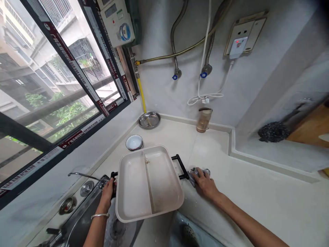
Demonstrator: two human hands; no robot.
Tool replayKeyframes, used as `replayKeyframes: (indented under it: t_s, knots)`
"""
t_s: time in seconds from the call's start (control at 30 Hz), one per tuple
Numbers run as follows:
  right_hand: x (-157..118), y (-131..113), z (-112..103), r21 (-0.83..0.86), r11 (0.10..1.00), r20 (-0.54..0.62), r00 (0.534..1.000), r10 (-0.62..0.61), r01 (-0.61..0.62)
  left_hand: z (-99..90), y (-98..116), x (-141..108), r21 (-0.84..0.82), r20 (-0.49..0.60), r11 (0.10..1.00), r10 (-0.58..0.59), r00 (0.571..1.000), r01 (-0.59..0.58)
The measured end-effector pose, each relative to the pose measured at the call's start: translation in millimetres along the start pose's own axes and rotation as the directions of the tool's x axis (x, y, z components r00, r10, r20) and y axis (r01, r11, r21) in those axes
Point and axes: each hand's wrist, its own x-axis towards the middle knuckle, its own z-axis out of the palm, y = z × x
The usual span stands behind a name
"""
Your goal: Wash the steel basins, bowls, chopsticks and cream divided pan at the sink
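A square cream-coloured pan (pixel 133 185) with a low divider down its middle and black side handles is held over the counter and sink edge. Some brown food residue sits on the divider near the far rim. My left hand (pixel 108 192), a bangle on its wrist, is closed around the left black handle. To the right of the pan, my right hand (pixel 205 185) presses a crumpled grey cloth (pixel 192 179) against the countertop, close beside the right handle (pixel 183 167). Part of the cloth is hidden under the fingers.
A stack of small white bowls (pixel 134 141) stands behind the pan, with a round metal dish (pixel 149 120) in the corner. A brownish translucent jug (pixel 204 120) is against the wall. The steel sink (pixel 84 216) and faucet (pixel 84 175) lie left; a greyish basin (pixel 205 236) is in front.
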Motion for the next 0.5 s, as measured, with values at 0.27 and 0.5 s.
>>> replayKeyframes:
  t_s: [0.27, 0.5]
  knots:
    - [21, 7, -52, 0.355, 0.933, -0.372, 0.924, 0.091, 0.051, 2.8, -20, 0, 0.187, -0.035, 0.982, 0.017, 0.999, -0.010]
    - [52, -80, -103, 0.438, 0.763, -0.578, 0.799, -0.167, 0.476, 8.1, -11, -4, -0.027, 0.021, 1.000, -0.013, 1.000, 0.014]
